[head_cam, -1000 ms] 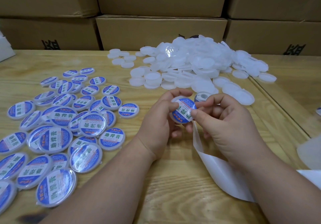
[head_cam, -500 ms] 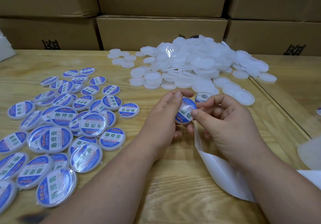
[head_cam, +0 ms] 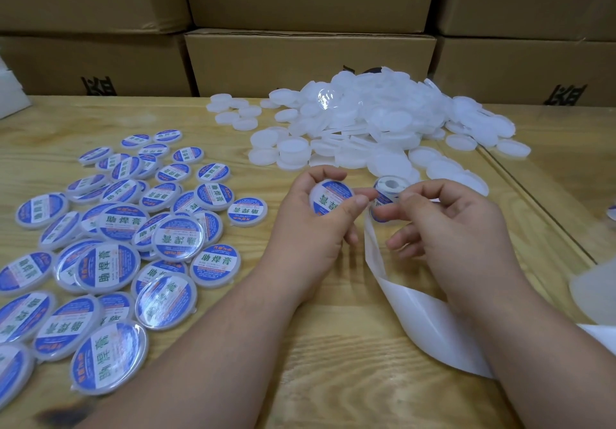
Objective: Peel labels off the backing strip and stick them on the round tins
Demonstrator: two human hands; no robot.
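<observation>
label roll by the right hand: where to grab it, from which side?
Judging by its pose, take the label roll across its two flat faces, coming from above and behind. It stands on edge, core hole showing, and the backing strip trails off its near side under the right hand.

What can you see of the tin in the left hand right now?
The tin is a small, flat, round container of whitish plastic, already carrying a blue and white label with green characters on its top face. The left hand grips it by the rim, fingers curled over the far edge and thumb on the near edge, holding it above the table with the face tilted toward the camera. The right hand is not touching it.
</observation>
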